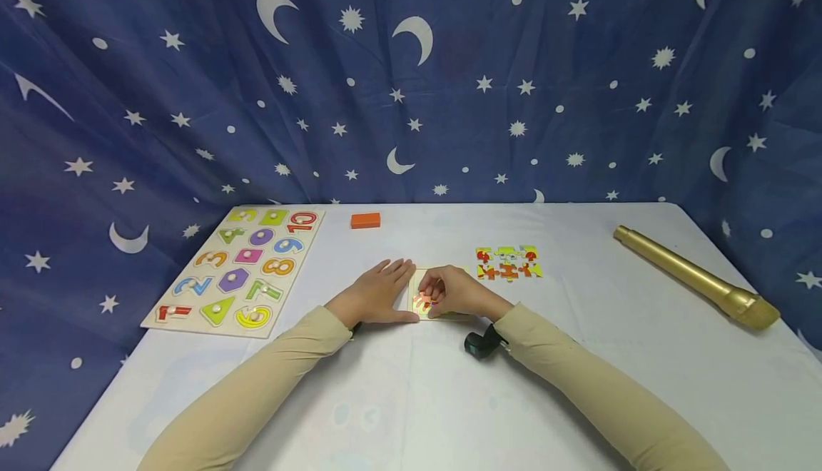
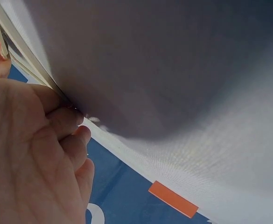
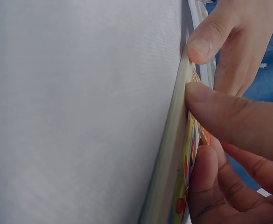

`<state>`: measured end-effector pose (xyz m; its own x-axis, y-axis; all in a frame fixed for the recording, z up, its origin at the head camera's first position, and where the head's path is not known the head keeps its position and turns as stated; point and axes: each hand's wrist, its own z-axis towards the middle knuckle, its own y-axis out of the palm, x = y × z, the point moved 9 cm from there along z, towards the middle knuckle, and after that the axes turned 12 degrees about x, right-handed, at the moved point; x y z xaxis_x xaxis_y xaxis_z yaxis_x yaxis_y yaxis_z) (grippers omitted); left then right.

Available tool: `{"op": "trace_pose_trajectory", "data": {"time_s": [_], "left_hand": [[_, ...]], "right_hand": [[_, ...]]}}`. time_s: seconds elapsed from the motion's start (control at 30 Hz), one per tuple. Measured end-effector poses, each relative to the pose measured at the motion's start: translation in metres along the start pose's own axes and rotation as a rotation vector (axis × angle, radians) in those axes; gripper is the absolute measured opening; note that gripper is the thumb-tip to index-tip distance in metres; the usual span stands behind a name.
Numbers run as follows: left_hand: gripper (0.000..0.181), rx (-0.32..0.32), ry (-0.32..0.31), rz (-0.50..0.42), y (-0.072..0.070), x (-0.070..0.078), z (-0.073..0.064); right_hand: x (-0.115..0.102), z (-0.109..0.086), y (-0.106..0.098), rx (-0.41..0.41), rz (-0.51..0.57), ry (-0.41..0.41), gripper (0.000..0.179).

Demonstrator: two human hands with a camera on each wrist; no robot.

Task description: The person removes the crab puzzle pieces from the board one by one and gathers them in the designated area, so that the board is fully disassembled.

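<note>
A small pale puzzle board [image 1: 414, 278] lies on the white table, mostly hidden by the hands in the head view. My left hand [image 1: 381, 294] rests at its left side, fingers extended and thumb along the near corner; in the left wrist view fingertips [image 2: 75, 119] touch the board's edge. Over the board, my right hand [image 1: 452, 291] pinches a small orange-and-yellow jigsaw piece [image 1: 424, 298]. In the right wrist view that piece [image 3: 204, 136] is tilted just above the board, partly behind the fingers. Several loose jigsaw pieces [image 1: 507, 271] lie right of the board.
A large number-and-shape peg board [image 1: 277, 307] lies at the left. An orange block [image 1: 365, 220] sits near the back edge. On the right lies a long gold stick with a flared end [image 1: 693, 271]. A blue curtain [image 1: 449, 121] with moons and stars hangs behind the table.
</note>
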<state>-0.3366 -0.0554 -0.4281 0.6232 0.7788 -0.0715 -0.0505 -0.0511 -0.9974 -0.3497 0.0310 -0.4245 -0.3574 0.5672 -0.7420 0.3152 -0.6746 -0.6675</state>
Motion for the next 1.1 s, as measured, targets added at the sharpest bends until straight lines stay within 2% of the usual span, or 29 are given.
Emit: {"op": "trace_pose_trajectory", "data": {"time_s": [0.23, 0.5, 0.83, 1.1], "left_hand": [[0.094, -0.007, -0.010, -0.001, 0.0008, -0.0009, -0.0003], [0.095, -0.004, -0.024, -0.010, 0.0010, -0.0011, -0.0002], [0.095, -0.011, -0.026, 0.011, 0.0044, -0.0023, 0.0011], [0.095, -0.017, -0.028, 0.020, 0.0060, -0.0033, 0.0013]], "right_hand": [[0.0004, 0.0011, 0.0006, -0.001, -0.028, -0.016, 0.031], [0.0021, 0.0011, 0.0002, -0.007, -0.023, 0.006, 0.030], [0.0008, 0.0009, 0.0011, -0.028, -0.019, -0.018, 0.028], [0.0016, 0.0001, -0.0022, -0.031, 0.062, 0.006, 0.031]]}}
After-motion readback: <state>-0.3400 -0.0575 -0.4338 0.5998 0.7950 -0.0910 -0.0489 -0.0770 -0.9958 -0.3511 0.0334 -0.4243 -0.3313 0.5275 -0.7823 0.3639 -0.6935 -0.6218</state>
